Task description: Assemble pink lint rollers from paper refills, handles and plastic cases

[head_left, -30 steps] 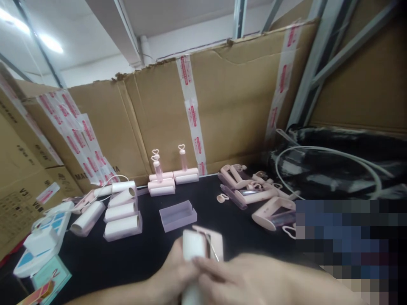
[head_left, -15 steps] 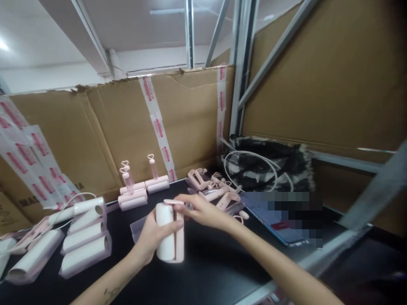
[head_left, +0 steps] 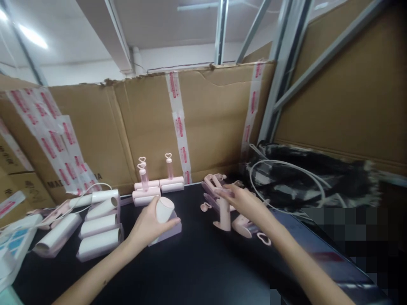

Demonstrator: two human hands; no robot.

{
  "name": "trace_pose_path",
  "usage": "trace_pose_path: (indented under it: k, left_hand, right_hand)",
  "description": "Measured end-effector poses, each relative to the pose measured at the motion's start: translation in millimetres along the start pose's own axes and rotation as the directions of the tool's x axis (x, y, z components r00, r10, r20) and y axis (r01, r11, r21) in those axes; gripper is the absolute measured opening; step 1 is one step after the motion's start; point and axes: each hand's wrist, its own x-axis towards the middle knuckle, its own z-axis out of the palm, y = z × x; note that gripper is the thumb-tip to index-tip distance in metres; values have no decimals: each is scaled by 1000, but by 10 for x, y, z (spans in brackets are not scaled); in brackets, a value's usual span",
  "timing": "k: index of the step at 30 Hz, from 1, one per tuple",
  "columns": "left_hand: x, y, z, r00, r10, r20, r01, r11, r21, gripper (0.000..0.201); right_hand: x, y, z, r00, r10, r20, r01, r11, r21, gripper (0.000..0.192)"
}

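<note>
My left hand is closed around a white lint roll, tilted so that its pale round end faces up. Just beneath the roll is a translucent lilac cover, partly hidden by the fingers. Over at the pile of pink parts, my right hand has its fingertips closed on a pink lint roller frame. Around it lie more pink frames and heart-shaped loops. Exactly how the right fingers grip is partly hidden.
Several white lint rolls in clear covers lie at left, beside a pale tray. Lint rollers with heart-topped handles stand along the cardboard wall. A white cable, a dark bundle and a phone-like slab are at right.
The roll and the pink frame, held together before, are now apart. My right hand has moved rightward to the pink pile with the frame; my left keeps the roll. The view has turned left.
</note>
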Motion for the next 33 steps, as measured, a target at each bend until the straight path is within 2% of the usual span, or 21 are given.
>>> trace_pose_path:
  k: [2,4,6,8,10,13,18,25,29,33]
  left_hand:
    - [-7,-2,-21,999,21,46,-30,977,213,46]
    - [-29,6,-35,996,45,77,-71,923,377,42]
    - [-43,10,-56,990,93,103,-132,862,489,39]
    - [-38,3,-86,984,134,118,-177,814,553,36]
    - [-18,-13,-123,980,156,125,-200,785,586,35]
    - [20,-52,-183,977,170,125,-211,775,596,35]
    - [67,-116,-278,970,191,149,-242,802,546,36]
    - [71,-143,-366,972,136,192,-216,836,505,38]
    - [91,-239,-428,989,80,128,-135,852,506,40]
    - [165,-302,-488,997,76,28,-81,895,438,45]
  right_hand:
    - [-11,-33,-8,989,31,-144,-37,999,-39,51]
    - [-93,-205,-43,974,-38,-225,50,998,47,45]
    - [-198,-495,-64,965,-212,-156,244,942,230,35]
    - [-275,-830,-34,920,-393,-15,362,832,420,31]
    - [-291,-1119,45,884,-465,52,373,767,522,30]
    - [-210,-1362,198,877,-472,91,324,720,613,26]
    - [-19,-1418,374,866,-478,145,250,666,703,19]
    - [8,-1369,543,862,-450,234,121,630,767,28]
    - [-35,-1278,638,871,-407,276,54,637,769,34]
    - [-2,-1237,522,905,-375,202,83,620,780,44]
